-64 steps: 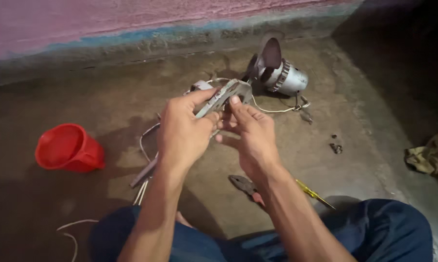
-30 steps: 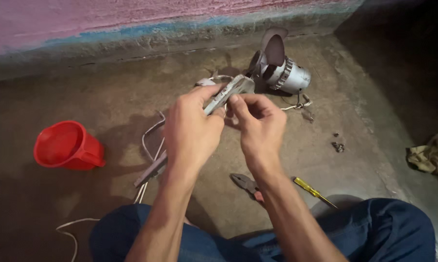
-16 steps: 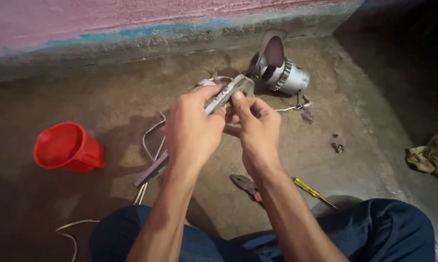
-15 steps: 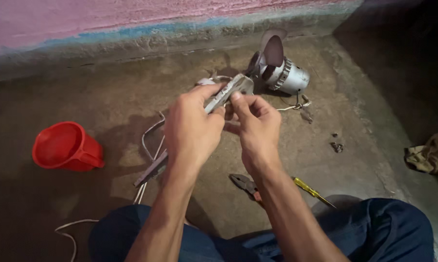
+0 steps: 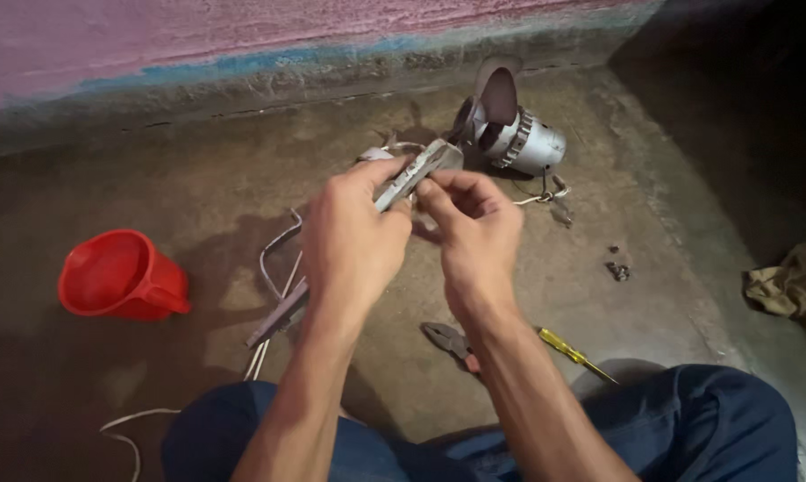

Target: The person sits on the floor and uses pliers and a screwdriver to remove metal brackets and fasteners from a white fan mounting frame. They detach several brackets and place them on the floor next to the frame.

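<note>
A red jug stands at the left. A fan motor lies far, by the wall. Pliers and a yellow screwdriver lie near. A rag sits right.

Single head-worn view, looking steeply down and forward from above the person's knees, close over both forearms, facing the concrete floor, painted wall base along the top edge, no second view

Red jug, grey bar, silver-grey motor, yellow screwdriver, olive rag, blue trousers, pink wall with a blue stripe.
</note>
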